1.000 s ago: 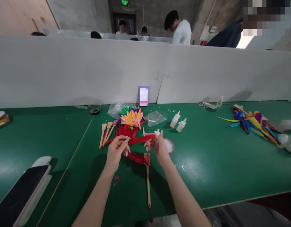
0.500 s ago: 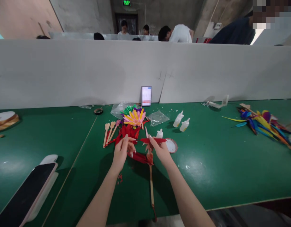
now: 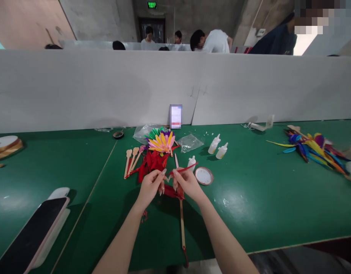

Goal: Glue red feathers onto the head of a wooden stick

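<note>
Holding: the right grip (image 3: pixel 189 184) pinches a red feather (image 3: pixel 187 168) between thumb and fingers; the left grip (image 3: pixel 150 184) has fingertips close together near its inner end, but I cannot tell if they hold it.
Feather's place: in the air above the surface (image 3: pixel 249 224), from between the two grips to just beyond the right one.
Tearing risk: an uneven pull by the two grips could perhaps break or bend this thin feather.
Stick risk: the wooden stick (image 3: pixel 182 224) with its red plumes (image 3: pixel 170 191) lies below the grips, so a lowered wrist could push it aside.
Bottle risk: a white bottle (image 3: pixel 192 160) stands just beyond the right grip; a careless knuckle could tip it.
Feather's look: red, narrow, seen almost from its edge, slightly sloping upward to the right; its full width is not visible.
</note>
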The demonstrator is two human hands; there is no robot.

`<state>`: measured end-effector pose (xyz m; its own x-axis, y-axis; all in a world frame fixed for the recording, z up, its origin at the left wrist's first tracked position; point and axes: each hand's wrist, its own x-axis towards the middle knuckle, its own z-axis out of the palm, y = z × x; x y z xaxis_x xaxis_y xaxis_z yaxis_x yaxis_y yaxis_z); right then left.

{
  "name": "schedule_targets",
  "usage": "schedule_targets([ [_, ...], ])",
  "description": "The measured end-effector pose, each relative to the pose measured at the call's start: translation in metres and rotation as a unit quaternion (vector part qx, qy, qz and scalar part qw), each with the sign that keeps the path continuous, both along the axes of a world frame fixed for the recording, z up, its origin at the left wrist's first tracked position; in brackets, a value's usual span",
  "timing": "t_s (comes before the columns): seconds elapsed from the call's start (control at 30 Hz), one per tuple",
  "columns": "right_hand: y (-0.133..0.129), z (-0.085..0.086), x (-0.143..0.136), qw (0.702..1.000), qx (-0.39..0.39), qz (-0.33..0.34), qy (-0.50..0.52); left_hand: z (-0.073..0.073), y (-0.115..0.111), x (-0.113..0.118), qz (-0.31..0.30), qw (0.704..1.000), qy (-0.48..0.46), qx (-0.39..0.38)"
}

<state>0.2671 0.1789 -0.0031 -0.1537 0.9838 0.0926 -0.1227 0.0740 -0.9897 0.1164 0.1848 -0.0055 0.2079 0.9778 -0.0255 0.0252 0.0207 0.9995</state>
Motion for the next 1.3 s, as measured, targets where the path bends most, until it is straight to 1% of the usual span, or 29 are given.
schedule_targets([
  [0.17, 0.003, 0.001, 0.003, 0.998, 0.006, -0.056, 0.008, 0.001, -0.001, 0.001, -0.082, 0.996, 0.019, -0.021],
  [0.27, 0.006, -0.001, 0.006, 0.997, 0.012, -0.074, -0.001, 0.0, -0.001, 0.002, -0.103, 0.994, 0.029, -0.018],
  [0.47, 0.009, -0.003, 0.01, 0.995, 0.008, -0.086, 0.044, 0.0, -0.001, 0.003, -0.102, 0.993, 0.051, -0.021],
  [0.63, 0.008, -0.001, 0.012, 0.994, 0.007, -0.1, 0.05, 0.0, -0.002, 0.004, -0.06, 0.994, 0.088, 0.0],
  [0.77, 0.007, -0.002, 0.01, 0.994, 0.012, -0.107, 0.032, -0.001, -0.001, 0.004, -0.043, 0.996, 0.081, 0.013],
  [0.93, 0.007, -0.007, 0.008, 0.996, 0.035, -0.077, -0.028, 0.0, -0.001, 0.004, -0.05, 0.997, 0.062, 0.01],
  [1.07, 0.007, -0.005, 0.009, 0.996, 0.034, -0.079, -0.03, 0.004, -0.002, 0.002, -0.055, 0.997, 0.05, 0.008],
  [1.2, 0.006, 0.0, 0.01, 0.995, 0.024, -0.087, -0.043, 0.003, -0.003, 0.001, -0.089, 0.993, 0.077, 0.009],
  [1.3, 0.005, 0.001, 0.01, 0.994, 0.021, -0.094, -0.06, 0.003, -0.004, -0.001, -0.127, 0.987, 0.102, 0.008],
])
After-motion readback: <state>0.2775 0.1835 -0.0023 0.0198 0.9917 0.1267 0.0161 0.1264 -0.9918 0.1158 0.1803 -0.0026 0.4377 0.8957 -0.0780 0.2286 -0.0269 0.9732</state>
